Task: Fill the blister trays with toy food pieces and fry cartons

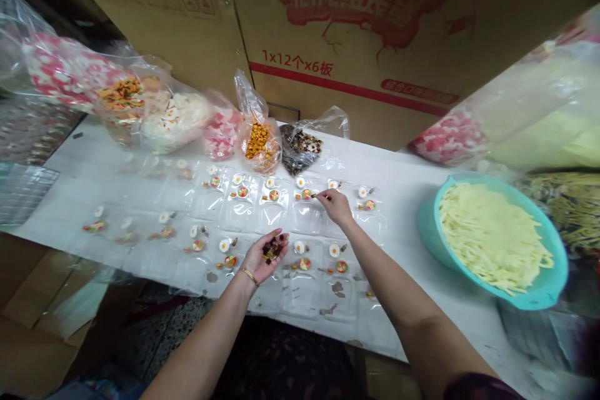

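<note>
My left hand [265, 259], palm up and cupped, holds a pile of small dark brown and yellowish pieces [274, 249]. With fingers pinched, my right hand [334, 205] has a tiny brown piece [314, 195] at its fingertips, over the back row of clear plastic trays [304, 219]. Two rows of these trays lie on the white table. Many hold a small white disc with an orange centre [300, 182] and a colourful round piece [274, 195]; some also have a little brown piece [345, 248]. My left hand partly covers the front row.
Behind the trays stand clear bags of pink-and-white pieces [222, 131], orange pieces [260, 144] and dark brown pieces [300, 147]. A turquoise basin [429, 215] of pale yellow strips sits at the right. A big cardboard box [197, 31] rises at the back.
</note>
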The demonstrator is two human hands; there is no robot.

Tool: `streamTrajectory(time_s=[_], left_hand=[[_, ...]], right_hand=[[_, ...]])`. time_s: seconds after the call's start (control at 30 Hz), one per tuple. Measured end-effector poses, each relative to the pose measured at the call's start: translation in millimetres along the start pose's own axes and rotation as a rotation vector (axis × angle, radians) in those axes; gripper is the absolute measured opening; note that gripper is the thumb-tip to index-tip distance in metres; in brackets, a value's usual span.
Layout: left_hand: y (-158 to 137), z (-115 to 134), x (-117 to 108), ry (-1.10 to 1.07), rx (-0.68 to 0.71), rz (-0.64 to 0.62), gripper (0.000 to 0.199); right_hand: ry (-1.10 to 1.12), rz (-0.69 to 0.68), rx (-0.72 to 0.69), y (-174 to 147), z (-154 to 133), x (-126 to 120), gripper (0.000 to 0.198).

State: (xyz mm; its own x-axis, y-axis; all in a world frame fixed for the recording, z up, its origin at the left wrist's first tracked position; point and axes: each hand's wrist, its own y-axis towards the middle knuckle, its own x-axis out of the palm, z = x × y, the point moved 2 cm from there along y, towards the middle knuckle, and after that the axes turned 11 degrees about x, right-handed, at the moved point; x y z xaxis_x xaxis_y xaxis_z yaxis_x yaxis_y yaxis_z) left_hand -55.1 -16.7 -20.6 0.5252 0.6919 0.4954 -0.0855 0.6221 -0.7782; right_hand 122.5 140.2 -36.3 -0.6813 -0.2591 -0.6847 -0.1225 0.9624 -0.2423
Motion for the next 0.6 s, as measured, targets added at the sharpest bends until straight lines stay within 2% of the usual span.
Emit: streamTrajectory(time_s=[0.13, 0.23, 0.33, 0.4, 0.5, 0.6], left_hand=[[-6.7, 7.8, -15.4, -0.035, 0.022, 0.033, 0.018], [-9.6, 12.2, -25.5, -0.072, 0.042, 0.054, 0.017], [-10.6, 15.3, -33.2, -0.092, 0.051, 0.079, 0.017], [-9.5, 17.6, -34.5, -0.105, 0.057, 0.077, 0.017], [-5.0, 23.0, -29.4, -0.127, 0.057, 0.044, 0.015], [2.2, 29.8, -20.6, -0.129, 0.071, 0.016, 0.015]], right_hand=[[-0.314, 0.069, -0.022, 43.3, -6.1, 1.6, 0.02], [-0.511, 0.021, -0.078, 63.9, -15.1, 9.9, 0.023], [-0.607, -0.029, -0.119, 74.2, -18.1, 15.8, 0.023], [-0.568, 0.004, -0.124, 71.9, -19.5, 17.1, 0.027], [-0.356, 0.025, -0.176, 47.4, -30.9, 23.4, 0.029], [-0.086, -0.223, -0.388, 1.0, -57.1, 41.1, 0.021]])
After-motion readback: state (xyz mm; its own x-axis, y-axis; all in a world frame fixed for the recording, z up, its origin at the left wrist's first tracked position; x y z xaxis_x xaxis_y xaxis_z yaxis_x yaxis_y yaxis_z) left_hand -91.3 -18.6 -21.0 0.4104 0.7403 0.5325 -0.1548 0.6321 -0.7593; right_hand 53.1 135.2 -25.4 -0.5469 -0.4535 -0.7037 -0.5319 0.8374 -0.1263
